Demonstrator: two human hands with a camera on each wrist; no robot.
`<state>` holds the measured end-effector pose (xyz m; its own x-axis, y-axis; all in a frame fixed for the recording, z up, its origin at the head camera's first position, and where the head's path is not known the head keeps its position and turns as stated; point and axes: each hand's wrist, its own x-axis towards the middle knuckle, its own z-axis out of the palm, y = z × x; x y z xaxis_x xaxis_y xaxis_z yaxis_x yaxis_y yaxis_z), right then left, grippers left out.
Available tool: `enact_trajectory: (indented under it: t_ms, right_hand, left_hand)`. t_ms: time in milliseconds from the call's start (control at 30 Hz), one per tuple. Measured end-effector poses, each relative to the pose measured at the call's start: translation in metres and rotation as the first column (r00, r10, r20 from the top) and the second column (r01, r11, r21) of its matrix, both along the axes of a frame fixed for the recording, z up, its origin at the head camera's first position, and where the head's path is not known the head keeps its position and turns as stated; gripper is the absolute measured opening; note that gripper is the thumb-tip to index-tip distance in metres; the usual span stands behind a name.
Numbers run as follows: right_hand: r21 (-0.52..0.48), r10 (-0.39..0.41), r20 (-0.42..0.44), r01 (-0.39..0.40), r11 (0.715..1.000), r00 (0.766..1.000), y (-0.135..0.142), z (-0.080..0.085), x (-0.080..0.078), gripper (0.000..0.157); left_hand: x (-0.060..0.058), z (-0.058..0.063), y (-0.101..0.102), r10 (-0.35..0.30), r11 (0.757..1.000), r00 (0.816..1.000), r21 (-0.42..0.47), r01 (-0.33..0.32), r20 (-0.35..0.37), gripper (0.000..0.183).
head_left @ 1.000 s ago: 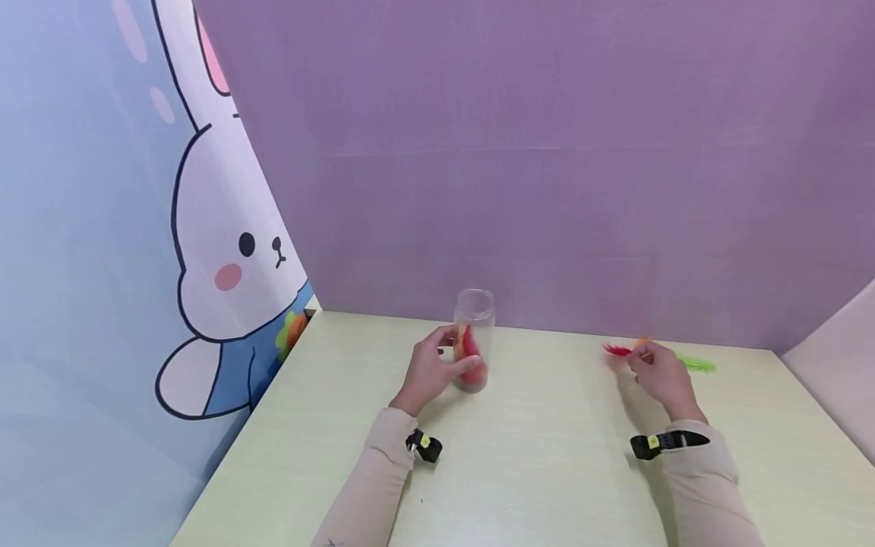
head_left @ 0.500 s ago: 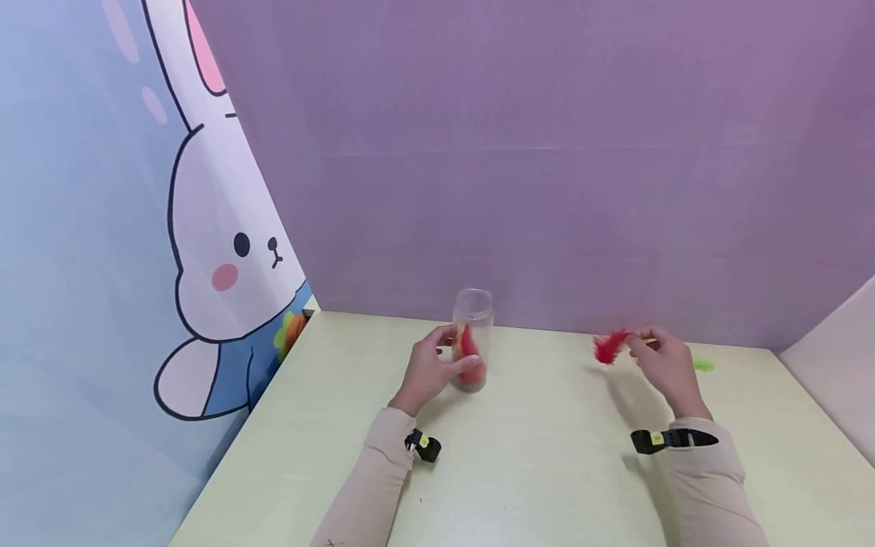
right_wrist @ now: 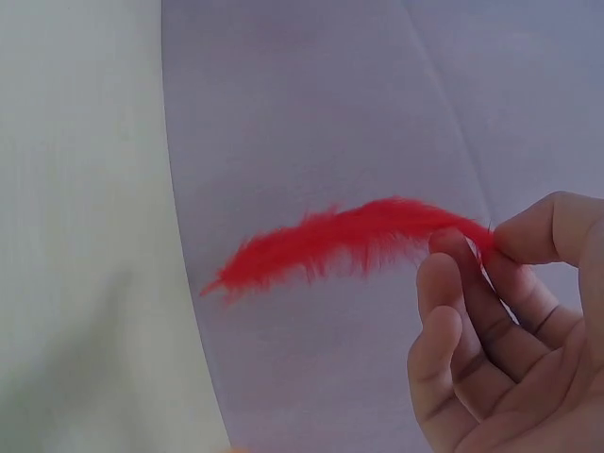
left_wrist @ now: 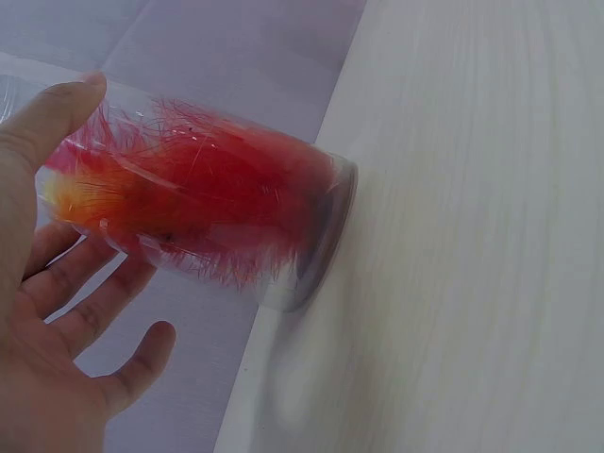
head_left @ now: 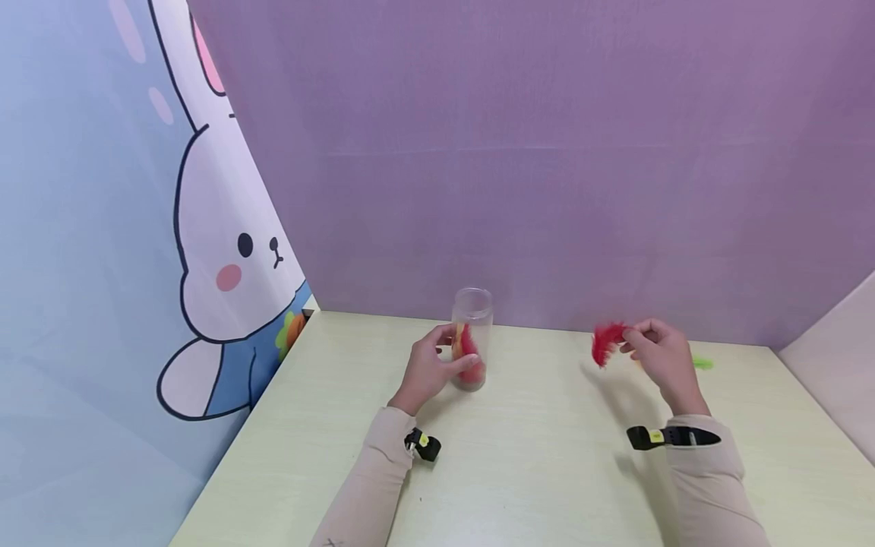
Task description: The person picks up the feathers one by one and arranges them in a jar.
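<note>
A clear plastic jar (head_left: pixel 473 311) stands upright on the table, its top uncovered. Red and orange feathers (left_wrist: pixel 208 189) fill its lower part. My left hand (head_left: pixel 427 370) grips the jar from the left, thumb on one side and fingers on the other. Over the table at the right, my right hand (head_left: pixel 663 361) pinches a red feather (right_wrist: pixel 330 241) at one end between thumb and fingertips. The feather's other end hangs free, curving downward in the head view. A green feather (head_left: pixel 702 363) lies on the table behind the right hand, partly hidden by it.
The pale wooden table (head_left: pixel 533 471) ends at a purple backdrop (head_left: pixel 547 190) behind the jar. A bit of orange (head_left: pixel 639 365) shows beside the right hand. A blue sheet with a cartoon rabbit (head_left: pixel 225 228) hangs along the left side.
My right hand has lifted the red feather up off the table, and more of it now shows. The left hand and jar have stayed in place.
</note>
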<state>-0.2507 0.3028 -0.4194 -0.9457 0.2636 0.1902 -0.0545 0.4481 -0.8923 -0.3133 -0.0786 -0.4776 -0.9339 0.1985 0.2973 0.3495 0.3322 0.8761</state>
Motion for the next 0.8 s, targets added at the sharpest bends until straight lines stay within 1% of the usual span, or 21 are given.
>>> enact_trajectory:
  t_ms: [233, 533, 700, 800]
  right_hand:
    - [-0.074, 0.025, -0.011, -0.025, 0.997, 1.000, -0.008, 0.006, 0.001, 0.020]
    - [-0.129, 0.039, -0.030, -0.043, 0.991, 0.999, -0.016, 0.013, 0.003, 0.021]
    - [-0.224, 0.051, -0.081, -0.068, 0.972, 0.995, -0.023, 0.015, 0.004, 0.016]
    - [-0.284, 0.062, -0.119, -0.093, 0.954, 0.991, -0.027, 0.017, 0.005, 0.014]
  left_hand:
    - [0.000, 0.000, 0.000, 0.002, 1.000, 1.000, -0.002, -0.002, 0.001, 0.061]
    - [0.000, 0.001, 0.001, 0.000, 1.000, 1.000, 0.011, 0.000, -0.008, 0.062]
    - [0.000, 0.001, 0.002, 0.003, 1.000, 1.000, 0.002, -0.003, -0.013, 0.063]
    - [0.000, 0.000, 0.002, 0.000, 1.000, 1.000, 0.002, 0.000, -0.011, 0.062]
